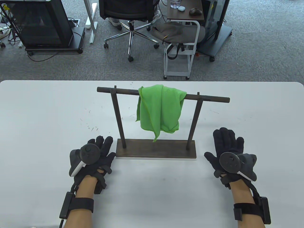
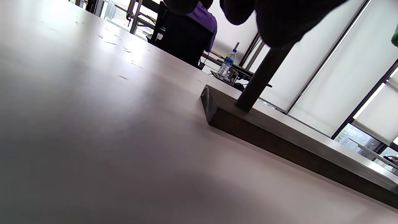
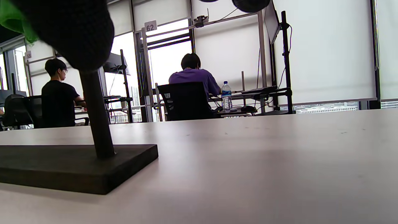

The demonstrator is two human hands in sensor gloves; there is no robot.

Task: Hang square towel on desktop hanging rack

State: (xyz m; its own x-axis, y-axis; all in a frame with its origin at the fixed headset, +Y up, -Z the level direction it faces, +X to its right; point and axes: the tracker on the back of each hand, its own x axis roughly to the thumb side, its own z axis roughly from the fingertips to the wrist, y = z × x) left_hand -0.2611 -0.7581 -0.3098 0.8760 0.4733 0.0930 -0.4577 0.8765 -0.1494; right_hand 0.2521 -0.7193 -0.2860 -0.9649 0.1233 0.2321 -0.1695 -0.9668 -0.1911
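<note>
A green square towel [image 1: 159, 109] hangs bunched over the top bar of a dark wooden rack [image 1: 156, 148] at the table's middle. My left hand [image 1: 101, 152] lies flat on the table just left of the rack's base, fingers spread, holding nothing. My right hand [image 1: 226, 144] lies flat on the table just right of the base, holding nothing. The left wrist view shows the rack's base [image 2: 279, 130] and left post. The right wrist view shows the base [image 3: 77, 168], the right post and a bit of green towel [image 3: 12, 18].
The white table [image 1: 47, 118] carries small dark specks left of the rack. Beyond its far edge stand an office chair [image 1: 130, 14], a white cart [image 1: 180, 47] and a black cabinet [image 1: 42, 23] on grey carpet.
</note>
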